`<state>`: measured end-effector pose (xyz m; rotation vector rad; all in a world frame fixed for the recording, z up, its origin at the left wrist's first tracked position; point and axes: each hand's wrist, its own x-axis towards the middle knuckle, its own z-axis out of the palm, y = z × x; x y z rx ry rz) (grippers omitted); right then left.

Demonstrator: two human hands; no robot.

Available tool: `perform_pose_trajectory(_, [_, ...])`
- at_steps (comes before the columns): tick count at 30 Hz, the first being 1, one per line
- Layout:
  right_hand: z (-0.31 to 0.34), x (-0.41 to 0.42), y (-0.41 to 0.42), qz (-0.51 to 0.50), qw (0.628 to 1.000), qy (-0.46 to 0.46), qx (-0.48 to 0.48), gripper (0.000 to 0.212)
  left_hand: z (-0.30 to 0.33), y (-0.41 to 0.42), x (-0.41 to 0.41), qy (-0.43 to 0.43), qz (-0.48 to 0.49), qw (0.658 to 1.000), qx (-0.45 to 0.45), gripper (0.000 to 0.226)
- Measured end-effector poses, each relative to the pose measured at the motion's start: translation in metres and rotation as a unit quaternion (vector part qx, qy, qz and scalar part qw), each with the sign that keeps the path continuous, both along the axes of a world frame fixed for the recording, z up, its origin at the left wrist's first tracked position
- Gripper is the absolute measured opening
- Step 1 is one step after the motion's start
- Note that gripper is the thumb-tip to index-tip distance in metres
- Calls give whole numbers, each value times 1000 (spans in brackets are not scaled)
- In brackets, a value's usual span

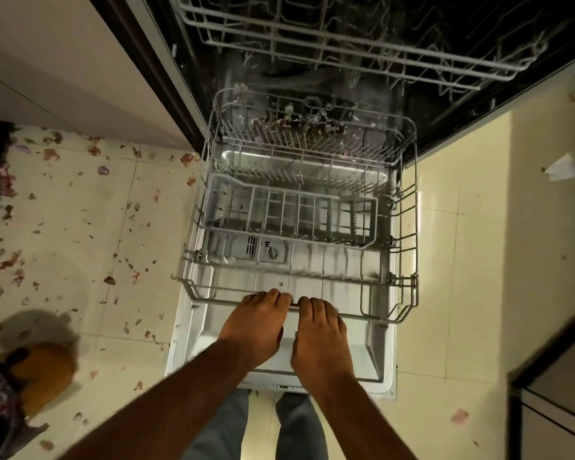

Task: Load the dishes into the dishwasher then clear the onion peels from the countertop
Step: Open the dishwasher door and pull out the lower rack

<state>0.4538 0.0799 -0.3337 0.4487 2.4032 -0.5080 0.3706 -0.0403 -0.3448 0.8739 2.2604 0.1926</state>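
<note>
Across tiled floor (445,260), onion peels (103,170) lie scattered.

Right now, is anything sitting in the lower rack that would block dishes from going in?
No dishes visible in the lower rack; only its cutlery basket across the middle. Both hands, left and right, grip the front rail.

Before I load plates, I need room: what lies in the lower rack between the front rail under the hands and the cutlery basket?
Nothing is loaded there: the head view shows bare rack wires, with the door's detergent dispenser visible beneath them.
</note>
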Motion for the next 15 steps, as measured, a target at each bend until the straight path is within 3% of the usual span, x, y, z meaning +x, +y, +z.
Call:
perform_pose_trajectory(6, [2, 18, -4, 21, 1000, -8, -9, 80, -1, -12, 16, -5, 9, 1000, 6, 54])
perform_pose_trajectory(15, [12, 2, 10, 36, 999, -4, -33, 63, -2, -14, 17, -6, 4, 1000, 11, 56])
